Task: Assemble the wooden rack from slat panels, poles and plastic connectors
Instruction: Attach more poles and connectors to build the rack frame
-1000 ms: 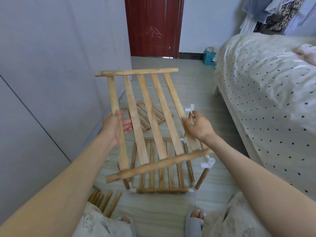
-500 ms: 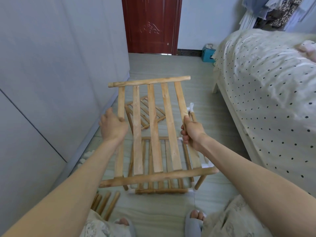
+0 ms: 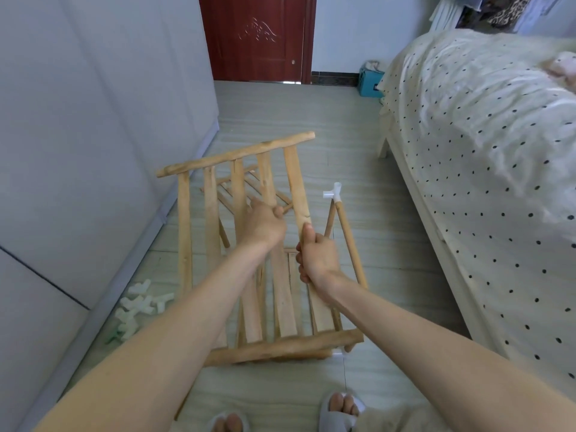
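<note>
Far to the left of your grips, a heap of white plastic connectors point(image 3: 137, 307) lies on the floor point(image 3: 343, 126) by the wall, not yet used. Your left hand point(image 3: 265, 222) has come off the outer left slat, where it lay a moment ago, and now curls round one of the middle slats of the slat panel point(image 3: 215, 226) you are carrying. Just to its right, your right hand point(image 3: 318, 260) is clenched on the rightmost slat with the thumb laid up along the wood; half a second ago it held much the same slat, so only the left grip has moved in. With both grips now crowded on the right half, the panel has swung: its far rail, near level before, now tilts up to the right, and the left side hangs unsupported. You seem to be turning the panel to line it up over the part-built frame point(image 3: 330, 353) beneath your grips. To the right of your right grip, a pole point(image 3: 349, 241) leans upright with a white corner connector point(image 3: 333, 191) on its top end, apart from the panel. That looks like the socket the panel's rail end must meet, so the mating step is not yet done. A second panel point(image 3: 224, 188) lies flat on the floor beyond.
</note>
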A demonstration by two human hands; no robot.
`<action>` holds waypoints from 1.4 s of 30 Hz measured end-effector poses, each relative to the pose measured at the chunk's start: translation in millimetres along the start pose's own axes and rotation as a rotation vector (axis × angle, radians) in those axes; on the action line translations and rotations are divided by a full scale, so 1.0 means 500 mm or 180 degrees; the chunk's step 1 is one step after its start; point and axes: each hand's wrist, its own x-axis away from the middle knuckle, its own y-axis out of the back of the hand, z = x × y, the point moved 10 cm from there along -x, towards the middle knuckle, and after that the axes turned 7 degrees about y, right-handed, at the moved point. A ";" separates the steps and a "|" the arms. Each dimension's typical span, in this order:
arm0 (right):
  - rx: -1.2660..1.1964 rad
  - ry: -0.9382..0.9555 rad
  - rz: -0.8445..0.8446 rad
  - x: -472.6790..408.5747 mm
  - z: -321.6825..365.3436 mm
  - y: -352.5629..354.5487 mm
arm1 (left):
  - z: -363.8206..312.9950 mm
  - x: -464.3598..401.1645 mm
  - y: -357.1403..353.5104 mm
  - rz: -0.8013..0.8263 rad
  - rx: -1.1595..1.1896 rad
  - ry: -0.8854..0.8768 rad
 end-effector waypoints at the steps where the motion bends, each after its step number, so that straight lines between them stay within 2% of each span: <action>1: -0.0091 -0.0011 0.0032 -0.007 -0.003 -0.002 | 0.019 -0.014 -0.027 0.0303 0.0526 0.0277; 3: -0.0322 -0.0107 0.0167 -0.023 -0.010 -0.010 | 0.036 -0.040 -0.062 0.0600 0.1192 0.0559; 6: -0.0302 -0.0271 0.0434 -0.061 -0.024 -0.015 | 0.049 -0.083 -0.079 0.0514 0.1550 0.0747; 9: 0.0234 -0.0112 0.0303 -0.140 -0.040 0.023 | 0.067 -0.125 -0.114 0.0444 0.1535 0.0842; 13: 0.0532 0.0096 -0.0488 -0.264 -0.060 0.135 | 0.122 -0.173 -0.161 0.0187 0.1267 0.1007; 16: 0.0923 0.0011 -0.0808 -0.347 -0.082 0.187 | 0.139 -0.204 -0.195 0.0182 0.1117 0.1014; 20: 0.0965 -0.0062 -0.0687 -0.427 -0.091 0.181 | 0.146 -0.243 -0.213 0.0110 0.0979 0.0953; 27: 0.0983 0.0271 -0.0314 -0.502 -0.073 0.134 | 0.170 -0.265 -0.244 0.0058 0.0398 0.0771; 34: 0.0464 0.0111 -0.0487 -0.510 -0.095 0.138 | 0.200 -0.274 -0.252 0.0045 0.0610 0.0948; 42: 0.0214 0.0085 -0.0454 -0.511 -0.105 0.136 | 0.186 -0.261 -0.273 0.0423 0.1052 0.1052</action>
